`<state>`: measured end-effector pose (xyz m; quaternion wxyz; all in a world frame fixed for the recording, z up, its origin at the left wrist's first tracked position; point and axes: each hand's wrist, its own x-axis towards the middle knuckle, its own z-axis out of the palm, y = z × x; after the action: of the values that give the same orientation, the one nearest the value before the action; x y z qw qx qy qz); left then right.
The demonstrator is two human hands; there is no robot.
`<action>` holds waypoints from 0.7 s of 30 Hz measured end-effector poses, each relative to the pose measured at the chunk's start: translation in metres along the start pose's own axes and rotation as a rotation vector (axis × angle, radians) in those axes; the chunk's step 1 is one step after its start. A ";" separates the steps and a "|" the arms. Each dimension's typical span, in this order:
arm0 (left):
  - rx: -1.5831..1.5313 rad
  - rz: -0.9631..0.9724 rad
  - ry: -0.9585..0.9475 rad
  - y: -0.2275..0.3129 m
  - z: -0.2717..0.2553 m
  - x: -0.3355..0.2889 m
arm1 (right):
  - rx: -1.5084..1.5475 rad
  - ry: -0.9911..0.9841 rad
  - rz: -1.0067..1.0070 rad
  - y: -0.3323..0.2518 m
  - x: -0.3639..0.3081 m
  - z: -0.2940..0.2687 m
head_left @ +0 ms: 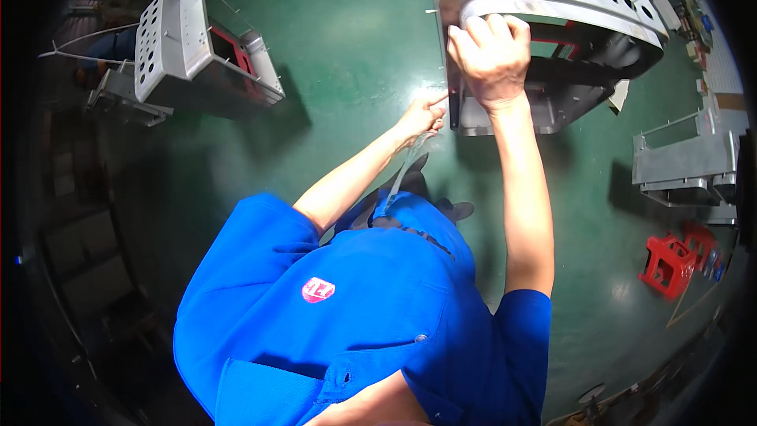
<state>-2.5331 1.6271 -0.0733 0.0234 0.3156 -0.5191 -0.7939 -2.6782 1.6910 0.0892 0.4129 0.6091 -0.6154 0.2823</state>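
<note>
A large light-grey sheet-metal housing (544,4) with rows of round holes stands in front of me at the upper right. My right hand (493,59) is closed over the rim of its open side, and the fingertips are hidden. Beside the housing's lower left edge is my left hand (422,120), its index finger stretched to that edge and its other fingers curled. From those curled fingers a clear plastic strip (405,170) hangs down toward my legs.
Another holed grey housing (169,43) stands at the upper left, with a thin metal frame beside it. Grey metal parts (684,159) stand at the right, above red plastic stools (669,266). The floor (339,55) is green. Assorted items line the far right edge.
</note>
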 end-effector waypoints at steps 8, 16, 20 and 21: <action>-0.107 0.005 0.057 -0.003 0.008 0.008 | 0.035 0.078 -0.068 0.012 0.000 0.012; -0.123 -0.026 0.167 -0.006 0.013 0.027 | 0.011 0.011 0.021 0.022 -0.008 0.007; -0.137 -0.029 0.222 -0.017 0.024 0.027 | 0.150 0.012 0.151 0.024 -0.068 -0.028; -0.138 -0.011 0.141 -0.017 0.025 0.023 | 0.162 -0.134 0.195 0.023 -0.090 -0.038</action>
<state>-2.5602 1.6467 -0.0920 0.0772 0.3712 -0.4586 -0.8037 -2.7022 1.7716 0.0352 0.2910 0.5953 -0.6729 0.3288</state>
